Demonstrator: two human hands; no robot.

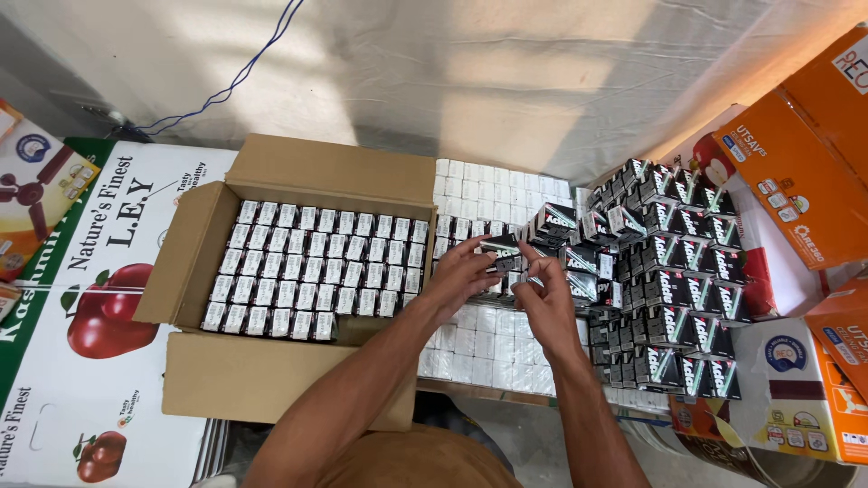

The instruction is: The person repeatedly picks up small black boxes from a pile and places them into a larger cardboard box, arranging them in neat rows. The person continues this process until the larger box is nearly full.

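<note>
Inside the carton (pixel 194 239), apparently full rows of small boxes (pixel 307 271)

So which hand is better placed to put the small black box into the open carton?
Probably the left hand: it holds the small black box and lies next to the carton. The right hand is farther off, beside the stacked boxes.

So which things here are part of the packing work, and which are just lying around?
In use:
- left hand and right hand on small black boxes
- open carton, nearly filled
- loose stack of black boxes

Lying about:
- orange cartons
- flattened apple carton
- blue cable
</note>
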